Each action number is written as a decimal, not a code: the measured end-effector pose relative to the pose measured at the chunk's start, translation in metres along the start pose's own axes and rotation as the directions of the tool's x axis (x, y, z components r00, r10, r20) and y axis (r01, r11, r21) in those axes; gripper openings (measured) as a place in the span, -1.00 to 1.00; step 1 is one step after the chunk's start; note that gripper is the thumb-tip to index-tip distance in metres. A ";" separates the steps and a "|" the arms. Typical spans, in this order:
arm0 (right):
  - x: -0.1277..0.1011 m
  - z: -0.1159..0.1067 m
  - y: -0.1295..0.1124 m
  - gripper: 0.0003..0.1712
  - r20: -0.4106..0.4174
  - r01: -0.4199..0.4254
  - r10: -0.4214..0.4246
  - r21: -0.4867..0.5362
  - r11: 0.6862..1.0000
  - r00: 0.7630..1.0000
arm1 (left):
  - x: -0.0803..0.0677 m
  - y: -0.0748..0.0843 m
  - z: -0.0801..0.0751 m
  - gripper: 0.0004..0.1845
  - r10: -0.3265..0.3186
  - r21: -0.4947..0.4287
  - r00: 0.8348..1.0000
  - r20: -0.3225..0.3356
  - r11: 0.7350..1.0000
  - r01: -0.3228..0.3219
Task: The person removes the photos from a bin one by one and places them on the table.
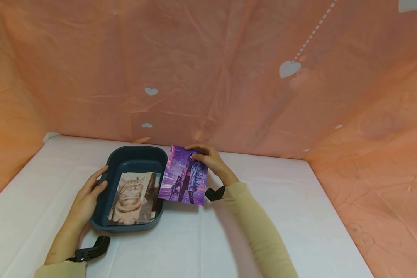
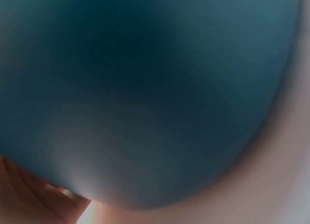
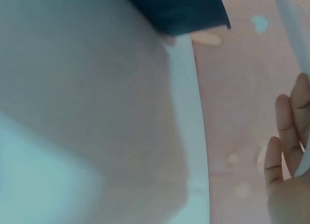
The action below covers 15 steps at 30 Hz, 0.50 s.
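Presently: one purple picture card (image 1: pixel 176 175), pinched near its top-right corner by right hand (image 1: pixel 213 159), at the tray's (image 1: pixel 139 157) right rim, towards the worktop's (image 1: pixel 316 227) far edge. Left hand (image 1: pixel 84 199): grasping tray's left rim. Card probably light, stiffish, slippery; best held by edges.

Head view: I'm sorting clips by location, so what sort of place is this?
Probably a makeshift recording booth: orange sheeting printed with hearts rises behind and beside a white-covered table, and black devices sit at both wrists.
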State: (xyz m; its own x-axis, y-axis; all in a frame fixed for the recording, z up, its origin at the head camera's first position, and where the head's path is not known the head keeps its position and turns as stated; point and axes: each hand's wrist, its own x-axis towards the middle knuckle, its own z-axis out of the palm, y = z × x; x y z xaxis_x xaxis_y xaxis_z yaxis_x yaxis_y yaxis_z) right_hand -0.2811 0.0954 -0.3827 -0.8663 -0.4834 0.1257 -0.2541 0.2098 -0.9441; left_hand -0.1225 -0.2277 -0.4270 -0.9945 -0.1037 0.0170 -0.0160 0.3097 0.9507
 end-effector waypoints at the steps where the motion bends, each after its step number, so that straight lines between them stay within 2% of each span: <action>1: -0.001 -0.002 0.001 -0.62 -0.013 -0.006 0.006 0.014 1.000 1.000 | 0.000 0.000 0.000 -0.43 0.002 0.000 1.000 -0.002 1.000 -0.002; 8: -0.002 -0.016 0.010 -0.58 -0.037 0.001 0.003 0.109 0.994 0.999 | -0.002 -0.002 0.000 -0.45 0.029 0.065 0.999 -0.024 0.997 -0.028; 11: 0.001 -0.020 0.017 -0.57 -0.041 -0.013 0.016 0.093 0.996 0.999 | -0.003 -0.002 0.000 -0.45 0.034 0.061 0.999 -0.023 0.998 -0.032; 15: 0.003 -0.023 0.028 -0.61 -0.024 -0.045 0.045 0.001 0.999 0.999 | -0.005 -0.003 0.002 -0.45 0.016 0.062 1.000 -0.014 0.998 -0.015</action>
State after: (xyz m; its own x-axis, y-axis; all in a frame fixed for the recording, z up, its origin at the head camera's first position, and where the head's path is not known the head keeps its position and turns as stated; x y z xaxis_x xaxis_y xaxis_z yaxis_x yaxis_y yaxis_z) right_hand -0.3003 0.1192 -0.4024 -0.8870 -0.4528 0.0907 -0.2145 0.2300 -0.9493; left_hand -0.1178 -0.2258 -0.4302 -0.9930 -0.1121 0.0369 -0.0072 0.3689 0.9294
